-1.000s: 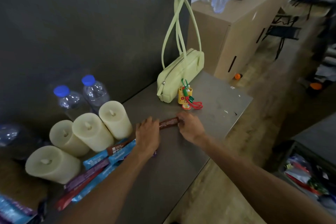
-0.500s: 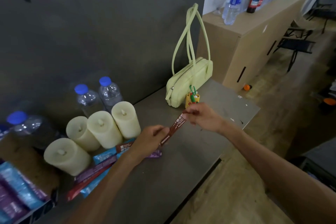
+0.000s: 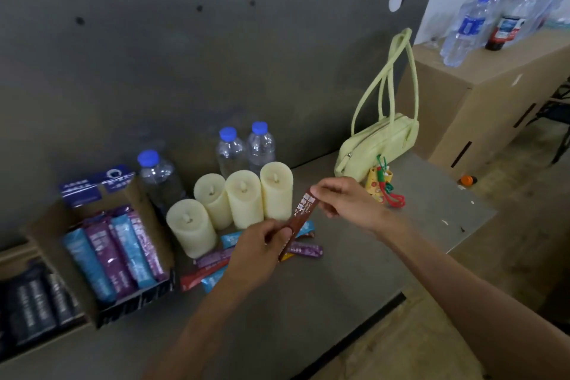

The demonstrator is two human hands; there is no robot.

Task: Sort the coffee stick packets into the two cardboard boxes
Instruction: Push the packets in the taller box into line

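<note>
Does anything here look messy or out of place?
Yes: loose packets lie jumbled on the table beside the candles, not in the boxes. A small orange thing lies on the floor beyond the table.

Only the person's two arms showed. The left hand (image 3: 258,253) and the right hand (image 3: 346,204) were bare. The left forearm (image 3: 197,327) and the right forearm (image 3: 447,271) were bare too, as far up as the view reached.

Lower left, the dark-packet box (image 3: 12,253) runs off frame; the left hand (image 3: 256,256) hides some loose packets (image 3: 203,275); print on the brown packet (image 3: 303,213) is unreadable.
</note>
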